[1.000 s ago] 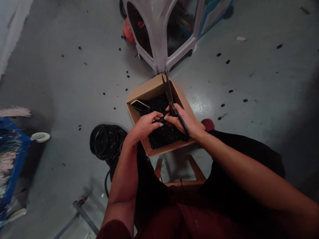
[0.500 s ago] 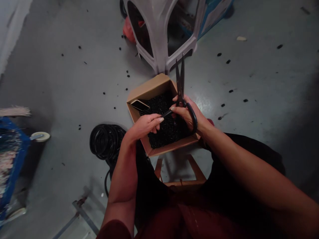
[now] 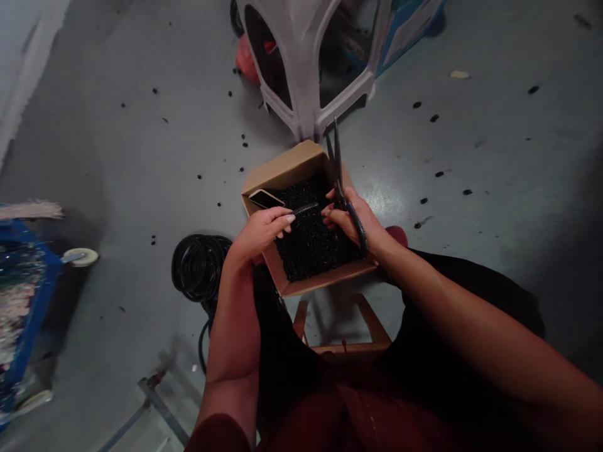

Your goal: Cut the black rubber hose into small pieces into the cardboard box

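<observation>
Your left hand [image 3: 259, 233] is curled, fingers closed around one end of a short ribbed black tube [image 3: 306, 209] that sticks out past your fingertips toward 3 o'clock. Your right hand [image 3: 348, 216] is closed on the black-handled scissors [image 3: 340, 191], with one handle loop hanging toward 5 o'clock and the blades pointing to 12 o'clock, slightly parted at the tips. The far end of the tube sits just beside your right fingers, and the blades are not on it.

Both hands hover over a cardboard box [image 3: 287, 169] resting on your lap, which is filled with small black rubber pieces [image 3: 313, 251]. A smartphone [image 3: 265, 199] lies on the pieces near the box's wall at 10 o'clock.

Beyond the box, at 12 o'clock, stands a white plastic stool [image 3: 301, 69], with a red bag [image 3: 247, 63] behind it. A coil of black rubber tubing [image 3: 198, 267] sits on the grey floor at 9 o'clock, and a blue wheeled cart [image 3: 32, 282] stands farther out the same way. Loose black bits [image 3: 433, 118] are scattered across the floor.
</observation>
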Available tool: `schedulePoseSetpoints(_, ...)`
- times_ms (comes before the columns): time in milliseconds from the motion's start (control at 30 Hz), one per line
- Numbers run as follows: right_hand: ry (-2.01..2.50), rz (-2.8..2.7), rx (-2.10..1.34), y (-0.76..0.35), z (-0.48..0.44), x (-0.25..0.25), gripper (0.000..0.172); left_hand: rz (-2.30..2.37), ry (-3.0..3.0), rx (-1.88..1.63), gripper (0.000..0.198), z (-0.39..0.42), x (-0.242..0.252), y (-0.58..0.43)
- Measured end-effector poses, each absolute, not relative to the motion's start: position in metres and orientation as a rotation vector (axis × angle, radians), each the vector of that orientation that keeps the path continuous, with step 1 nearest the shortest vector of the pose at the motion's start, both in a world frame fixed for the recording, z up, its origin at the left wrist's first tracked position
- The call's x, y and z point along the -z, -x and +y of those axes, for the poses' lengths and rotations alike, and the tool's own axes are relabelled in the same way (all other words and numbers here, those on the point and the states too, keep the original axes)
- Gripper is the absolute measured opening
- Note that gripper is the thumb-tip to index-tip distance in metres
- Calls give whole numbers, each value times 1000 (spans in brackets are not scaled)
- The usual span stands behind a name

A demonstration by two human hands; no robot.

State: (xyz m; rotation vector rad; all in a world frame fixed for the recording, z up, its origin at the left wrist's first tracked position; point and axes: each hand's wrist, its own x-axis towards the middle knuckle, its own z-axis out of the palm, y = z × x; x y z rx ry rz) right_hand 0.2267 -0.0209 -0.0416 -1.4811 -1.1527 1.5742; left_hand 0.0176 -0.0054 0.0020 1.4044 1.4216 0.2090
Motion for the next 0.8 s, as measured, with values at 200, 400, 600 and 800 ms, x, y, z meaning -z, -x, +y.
schedulePoseSetpoints(200,1494,-1368,-1640,-221,-29,47,31,1526,-1391,-353,32,-1,-5,3)
schedulePoseSetpoints(400,1523,-1458,-1751,-211,-42,38,39,1583,-1417,-445,30,1,-3,16)
schedulePoseSetpoints(600,1496,-1537,-1823,-209,-46,33,48,1622,-1437,-438,31,2,-5,13)
schedulePoseSetpoints(800,1459,-1590,-1816,-210,-47,34,49,1610,-1441,-422,32,0,-8,5)
